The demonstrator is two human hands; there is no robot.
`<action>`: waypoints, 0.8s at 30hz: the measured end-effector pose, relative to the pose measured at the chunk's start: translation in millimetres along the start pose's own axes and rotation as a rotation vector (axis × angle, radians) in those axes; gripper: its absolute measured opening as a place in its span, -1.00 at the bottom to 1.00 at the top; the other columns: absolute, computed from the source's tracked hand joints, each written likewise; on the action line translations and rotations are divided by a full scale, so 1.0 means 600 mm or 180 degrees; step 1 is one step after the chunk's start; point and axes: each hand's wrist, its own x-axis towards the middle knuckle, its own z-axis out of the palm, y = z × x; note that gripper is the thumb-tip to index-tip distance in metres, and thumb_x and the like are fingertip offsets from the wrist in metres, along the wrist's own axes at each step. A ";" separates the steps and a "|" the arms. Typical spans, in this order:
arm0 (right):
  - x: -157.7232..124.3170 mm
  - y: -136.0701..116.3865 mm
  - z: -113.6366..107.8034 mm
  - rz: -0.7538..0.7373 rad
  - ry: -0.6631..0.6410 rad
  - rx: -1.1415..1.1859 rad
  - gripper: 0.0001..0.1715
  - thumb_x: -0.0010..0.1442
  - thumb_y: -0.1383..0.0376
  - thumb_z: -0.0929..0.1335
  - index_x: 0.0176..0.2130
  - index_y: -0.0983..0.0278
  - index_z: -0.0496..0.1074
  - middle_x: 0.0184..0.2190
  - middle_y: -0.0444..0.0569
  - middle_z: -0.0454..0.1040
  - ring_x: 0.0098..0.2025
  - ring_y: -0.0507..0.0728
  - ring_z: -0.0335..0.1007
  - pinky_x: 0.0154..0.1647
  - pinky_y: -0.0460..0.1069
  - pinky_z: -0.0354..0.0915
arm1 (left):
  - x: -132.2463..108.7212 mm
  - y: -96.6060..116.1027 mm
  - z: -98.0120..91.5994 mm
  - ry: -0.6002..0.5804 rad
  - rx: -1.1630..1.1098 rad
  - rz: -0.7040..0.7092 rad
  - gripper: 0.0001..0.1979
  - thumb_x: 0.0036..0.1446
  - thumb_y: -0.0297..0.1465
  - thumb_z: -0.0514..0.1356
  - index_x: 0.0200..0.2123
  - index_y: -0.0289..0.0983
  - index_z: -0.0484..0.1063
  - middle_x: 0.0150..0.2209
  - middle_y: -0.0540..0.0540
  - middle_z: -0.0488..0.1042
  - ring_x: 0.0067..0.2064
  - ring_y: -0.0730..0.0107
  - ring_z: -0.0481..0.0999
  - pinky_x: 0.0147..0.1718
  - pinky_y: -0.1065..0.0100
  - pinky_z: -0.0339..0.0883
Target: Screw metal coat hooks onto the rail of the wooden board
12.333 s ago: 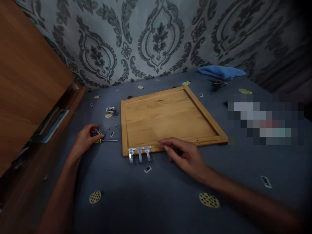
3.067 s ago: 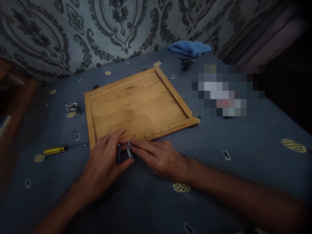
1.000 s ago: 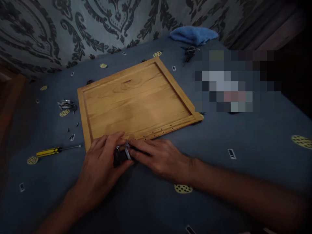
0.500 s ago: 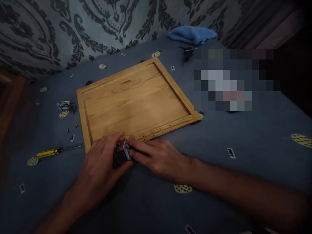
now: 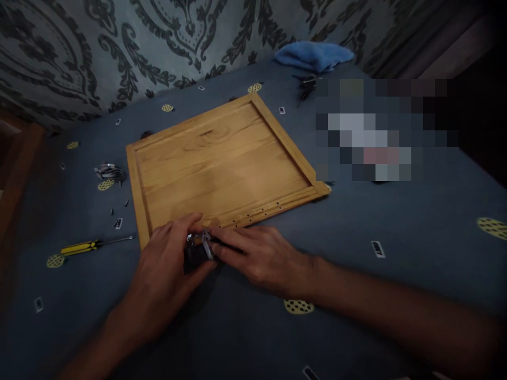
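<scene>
A square wooden panel (image 5: 222, 158) with a raised rim lies flat on a dark blue patterned cloth. A row of small holes runs along its near edge. My left hand (image 5: 166, 269) and my right hand (image 5: 257, 256) meet at that edge near the left corner. Their fingertips pinch small metal brackets (image 5: 200, 244) against the rim. Both hands are curled over the brackets, so most of the metal is hidden.
A yellow-handled screwdriver (image 5: 93, 245) lies left of the panel. Further back left sit a pile of metal hardware (image 5: 108, 171) and a few loose screws (image 5: 118, 211). A blue cloth (image 5: 312, 55) and dark scissors (image 5: 307, 84) lie at the back. Patterned wallpaper rises behind.
Over the last second the hands have stayed at the panel's near edge with only slight finger shifts on the brackets. Twelve seconds ago my left hand was at the screwdriver.
</scene>
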 end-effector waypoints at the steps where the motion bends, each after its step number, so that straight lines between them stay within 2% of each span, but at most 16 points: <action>1: 0.000 0.000 0.000 -0.0008 0.0018 0.0011 -0.72 0.43 0.39 0.23 0.01 0.35 0.48 0.11 0.12 0.50 -0.18 0.14 0.53 -0.38 0.00 0.47 | 0.000 0.000 0.000 -0.0001 -0.0015 -0.0008 -0.40 0.10 -0.37 0.31 0.18 -0.05 0.20 -0.01 -0.09 0.53 0.00 0.12 0.55 -0.04 0.04 0.49; 6: 0.000 0.001 0.002 -0.0045 0.0138 0.0116 -0.68 0.43 0.41 0.20 0.00 0.39 0.48 0.09 0.14 0.50 -0.15 0.18 0.54 -0.35 0.03 0.51 | 0.001 0.001 0.000 0.0003 -0.0009 -0.0002 -0.40 0.10 -0.37 0.32 0.18 -0.05 0.20 -0.01 -0.08 0.53 0.01 0.11 0.54 -0.04 0.04 0.49; 14: 0.002 0.001 0.000 -0.0055 0.0211 0.0027 -0.57 0.46 0.41 0.10 -0.05 0.38 0.50 0.04 0.15 0.53 -0.17 0.12 0.54 -0.36 -0.02 0.49 | 0.002 0.001 -0.001 0.0039 0.0081 0.0090 -0.38 0.08 -0.38 0.33 0.18 -0.07 0.18 -0.02 -0.07 0.53 0.02 0.11 0.55 -0.04 0.07 0.49; 19: 0.000 0.003 0.002 -0.0111 0.0282 0.0098 -0.62 0.45 0.42 0.14 -0.02 0.40 0.48 0.09 0.17 0.51 -0.22 0.13 0.55 -0.35 0.00 0.50 | 0.004 0.000 -0.001 0.0026 0.0170 0.0126 -0.34 0.07 -0.40 0.34 0.19 -0.06 0.15 -0.01 -0.04 0.52 0.04 0.14 0.53 -0.01 0.11 0.48; 24: 0.000 0.003 0.002 -0.0106 0.0131 0.0051 -0.68 0.44 0.40 0.19 0.02 0.38 0.47 0.10 0.16 0.50 -0.19 0.13 0.55 -0.33 0.00 0.50 | 0.001 -0.001 -0.001 0.0005 0.0120 0.0255 -0.37 0.10 -0.39 0.32 0.19 -0.08 0.14 -0.02 -0.06 0.52 0.03 0.17 0.53 0.00 0.13 0.46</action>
